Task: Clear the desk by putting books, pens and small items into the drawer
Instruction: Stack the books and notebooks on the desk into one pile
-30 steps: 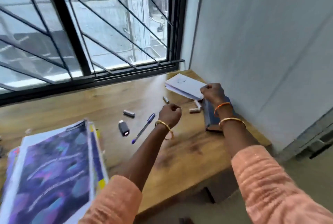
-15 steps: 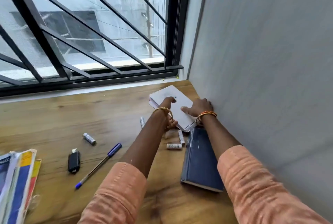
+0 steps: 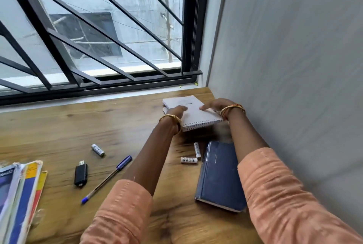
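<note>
A white spiral notebook (image 3: 193,113) lies in the desk's far right corner, over a second white pad (image 3: 164,109). My left hand (image 3: 175,111) grips its left edge. My right hand (image 3: 213,105) holds its right side with fingers laid over the cover. Its spiral end looks slightly raised. A dark blue hardcover book (image 3: 219,177) lies closer to me, under my right forearm. A blue pen (image 3: 107,179), a black USB stick (image 3: 80,174) and three batteries (image 3: 97,150) (image 3: 197,149) (image 3: 189,160) lie loose on the wooden desk (image 3: 59,129). No drawer is in view.
A stack of colourful books (image 3: 19,194) sits at the desk's left front. A barred window (image 3: 94,33) runs along the back and a grey wall (image 3: 294,67) closes the right side.
My left hand has left its fist above the desk and reached the notebook's left edge. The right hand's fingers now lie over the cover. The view has shifted right and closer.
</note>
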A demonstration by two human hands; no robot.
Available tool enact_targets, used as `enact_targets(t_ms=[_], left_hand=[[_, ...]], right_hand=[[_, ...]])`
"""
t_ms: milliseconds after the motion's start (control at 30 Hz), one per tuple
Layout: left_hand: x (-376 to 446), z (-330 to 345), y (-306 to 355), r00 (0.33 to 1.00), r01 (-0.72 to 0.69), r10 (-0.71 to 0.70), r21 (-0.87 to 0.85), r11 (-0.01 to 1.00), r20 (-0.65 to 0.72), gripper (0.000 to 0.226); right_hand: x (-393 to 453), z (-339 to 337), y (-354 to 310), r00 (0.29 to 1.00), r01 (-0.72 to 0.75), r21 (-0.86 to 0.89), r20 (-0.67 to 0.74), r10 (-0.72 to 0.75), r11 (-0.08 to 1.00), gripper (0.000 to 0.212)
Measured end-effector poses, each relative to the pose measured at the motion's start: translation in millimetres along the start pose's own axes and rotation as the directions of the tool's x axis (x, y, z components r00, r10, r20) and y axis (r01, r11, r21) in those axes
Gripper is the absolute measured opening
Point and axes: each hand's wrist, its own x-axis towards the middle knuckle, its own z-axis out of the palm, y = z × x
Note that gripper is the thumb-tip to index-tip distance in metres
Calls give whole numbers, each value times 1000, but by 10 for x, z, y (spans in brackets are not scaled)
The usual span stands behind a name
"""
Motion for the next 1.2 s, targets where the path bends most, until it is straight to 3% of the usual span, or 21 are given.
enact_targets(t_ms=[67,133,167,233,300,333,367,400,467,500,567,633,667,733,800,833,900,1033,1100,1200], left_hand=[[-63,-124,63,990,-138,137,109,984,14,64],[-213,-315,129,954,-294,266,266,918,136,99],[-283,-422,150,922,-370,311,287,884,232,105],[-435,-634,186,806,-561,415,323,762,422,94],[-536,-741,217,652,-747,650,479,461,391,75],[-587,-765,240,567,-794,755,460,396,329,60],[-654,-780,262,510,-838,818,368,403,266,44],[-760,-774,291,498,-859,842,250,447,206,30],[-978,-760,354,483,-875,867,50,481,123,16],[-1097,-764,377,480,-876,873,-15,483,93,13],[-1196,-835,323,526,-842,849,-109,529,57,13],[-1101,-936,175,630,-769,776,-106,630,44,12],[-995,-988,45,690,-720,722,-54,692,49,17],[-839,-1047,-320,815,-579,578,80,811,39,25],[-770,-1047,-718,914,-406,400,179,896,68,16],[-795,-1013,-877,947,-320,305,200,926,102,14],[-829,-919,-1153,969,-194,162,164,967,188,24],[-761,-695,-1427,937,4,-14,30,1000,349,24],[-740,-628,-1426,924,28,-36,27,999,381,27],[-739,-595,-1371,926,73,-99,85,994,364,30]], right_hand=[[-113,-61,-72,997,47,149,48,-55,988,33],[-229,-123,-139,992,74,313,79,-103,947,17],[-310,-152,-170,987,92,414,83,-139,906,7],[-558,-234,-258,978,89,639,90,-189,764,10],[-884,-332,-382,962,74,780,109,-251,622,13],[-1116,-369,-440,951,56,818,131,-280,573,19],[-1325,-396,-485,936,40,849,152,-317,526,27],[-1523,-438,-513,920,41,856,168,-354,515,35],[-1839,-460,-505,914,149,760,138,-381,633,32],[-1945,-442,-432,934,238,666,42,-355,707,27],[-1995,-321,-157,937,338,425,-236,-258,840,25],[-1842,-135,277,895,219,110,-419,-154,970,37],[-1775,20,534,907,90,-18,-412,-89,996,49],[-1775,370,957,947,-103,-117,-314,61,988,77],[-1844,629,1184,945,-166,-174,-308,107,971,102],[-1886,698,1231,931,-195,-198,-347,117,961,104],[-1866,734,1284,899,-212,-156,-418,130,965,94],[-1723,599,1400,921,-127,125,-354,164,984,71],[-1693,534,1435,933,-138,328,-274,234,934,56],[-1594,535,1444,948,-130,446,-207,244,885,39]])
